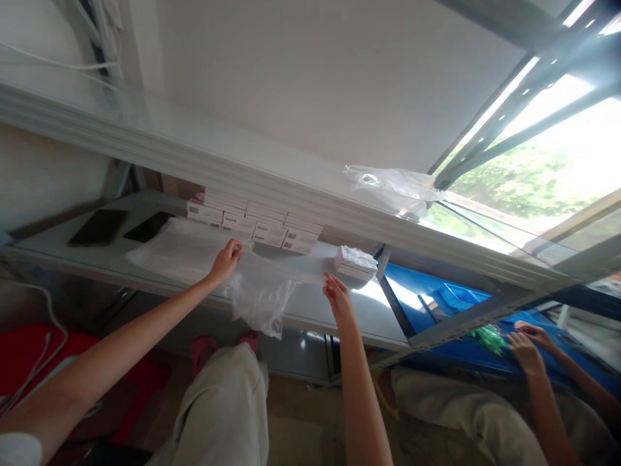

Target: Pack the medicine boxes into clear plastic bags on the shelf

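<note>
A clear plastic bag (264, 294) stretches between my two hands above the grey shelf. My left hand (226, 260) pinches its left part, and my right hand (338, 296) grips the right end with fingers closed. The lower part of the bag hangs over the shelf's front edge. More clear plastic (169, 249) lies flat on the shelf left of my left hand. Behind the bag stand stacked white boxes (269, 231) with printed labels. A small stack of white paper-like pieces (356, 261) sits just beyond my right hand.
Two dark phone-like devices (98, 227) lie at the shelf's left end. An upper shelf (272, 175) overhangs the boxes, with crumpled clear plastic (392, 184) on it. A red stool (130, 382) stands low left. At right, a co-worker's hands (528, 346) handle green material by a blue surface.
</note>
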Available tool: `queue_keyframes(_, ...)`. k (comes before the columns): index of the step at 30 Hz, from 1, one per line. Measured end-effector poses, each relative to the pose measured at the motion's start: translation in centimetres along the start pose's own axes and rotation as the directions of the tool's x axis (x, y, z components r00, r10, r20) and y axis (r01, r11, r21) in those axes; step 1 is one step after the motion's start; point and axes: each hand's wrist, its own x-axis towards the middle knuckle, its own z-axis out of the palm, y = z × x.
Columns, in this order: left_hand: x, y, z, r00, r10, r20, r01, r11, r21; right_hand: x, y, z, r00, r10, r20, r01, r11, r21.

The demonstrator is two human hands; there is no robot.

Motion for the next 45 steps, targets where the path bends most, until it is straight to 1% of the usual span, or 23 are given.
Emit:
queue_keyframes(2,0.2,-0.4,0.3,1.0,-0.01,-0.002,0.01,1.0,-0.001,0.2,0.3,0.0,0.999,-0.028,0.017,0.028,0.999,0.016)
queue_keyframes(3,0.3,-0.7,0.4,1.0,-0.016,-0.002,0.016,1.0,-0.001,0.3,0.5,-0.1,0.998,-0.045,0.036,0.045,0.999,-0.009)
queue_keyframes(5,0.4,-1.1,0.4,1.0,-0.026,-0.002,0.026,1.0,0.0,0.4,0.9,-0.3,0.992,-0.092,0.084,0.102,0.987,-0.124)
queue_keyframes(7,0.5,-1.6,0.3,0.999,-0.035,0.005,0.035,0.999,-0.001,0.5,1.3,-0.6,0.982,-0.145,0.119,0.172,0.947,-0.273)
queue_keyframes(9,0.5,-2.0,0.3,0.999,-0.037,0.015,0.037,0.999,-0.005,0.6,1.5,-0.8,0.978,-0.168,0.124,0.203,0.903,-0.378)
queue_keyframes(13,0.8,-2.4,0.5,0.999,-0.033,0.016,0.033,0.999,-0.012,1.0,1.5,-1.0,0.99,-0.129,0.061,0.142,0.869,-0.474)
queue_keyframes(17,1.5,-2.3,1.0,0.999,-0.04,-0.002,0.04,0.999,-0.022,2.1,1.7,-1.2,0.993,-0.115,0.015,0.107,0.865,-0.491)
queue_keyframes(20,1.5,-1.5,1.2,0.997,-0.046,-0.057,0.043,0.998,-0.046,3.1,2.1,-1.2,0.991,-0.132,-0.027,0.101,0.859,-0.502)
queue_keyframes(22,0.6,-0.7,0.9,0.988,-0.027,-0.153,0.018,0.998,-0.061,3.3,2.3,-1.1,0.969,-0.23,-0.092,0.142,0.82,-0.554)
queue_keyframes(24,-1.4,0.1,0.2,0.971,0.053,-0.231,-0.06,0.998,-0.021,2.6,2.6,-0.7,0.914,-0.378,-0.144,0.207,0.743,-0.637)
queue_keyframes(25,-2.7,0.5,-0.2,0.966,0.12,-0.23,-0.116,0.993,0.03,2.0,2.9,-0.4,0.886,-0.44,-0.149,0.236,0.703,-0.67)
queue_keyframes(26,-4.1,0.7,-0.6,0.969,0.186,-0.164,-0.173,0.981,0.092,1.1,3.1,0.0,0.868,-0.477,-0.14,0.261,0.677,-0.689)
queue_keyframes(27,-5.5,0.9,-1.0,0.966,0.25,-0.061,-0.239,0.959,0.149,0.1,3.4,0.4,0.866,-0.486,-0.12,0.282,0.671,-0.686)
queue_keyframes(29,-7.9,1.1,-1.5,0.934,0.33,0.135,-0.352,0.911,0.216,-2.2,4.2,1.4,0.88,-0.47,-0.066,0.323,0.695,-0.642)
queue_keyframes(30,-8.7,1.1,-1.6,0.913,0.353,0.203,-0.396,0.887,0.238,-3.4,4.6,1.9,0.888,-0.457,-0.041,0.34,0.714,-0.612)
queue_keyframes(31,-9.2,1.0,-1.7,0.894,0.373,0.247,-0.432,0.864,0.257,-4.4,5.0,2.4,0.896,-0.443,-0.02,0.349,0.732,-0.586)
queue_keyframes(33,-9.1,0.9,-1.4,0.858,0.421,0.295,-0.501,0.811,0.302,-6.0,5.6,3.3,0.915,-0.404,0.008,0.342,0.765,-0.546)
queue_keyframes(35,-8.1,0.9,-0.8,0.818,0.474,0.325,-0.57,0.743,0.352,-6.7,6.0,4.0,0.937,-0.35,0.011,0.303,0.796,-0.523)
queue_keyframes(37,-6.9,0.9,-0.1,0.783,0.511,0.356,-0.621,0.679,0.391,-6.7,6.1,4.6,0.952,-0.305,0.009,0.267,0.818,-0.509)
queue_keyframes(39,-5.9,0.9,0.6,0.755,0.531,0.384,-0.655,0.632,0.414,-6.4,5.9,5.1,0.958,-0.287,0.009,0.252,0.825,-0.506)
queue_keyframes(42,-5.3,0.7,1.6,0.722,0.559,0.408,-0.692,0.593,0.411,-5.8,5.6,5.7,0.958,-0.285,0.018,0.257,0.832,-0.491)
queue_keyframes(45,-5.3,0.3,2.3,0.709,0.585,0.394,-0.705,0.594,0.387,-5.5,5.5,6.1,0.958,-0.288,0.002,0.256,0.849,-0.462)
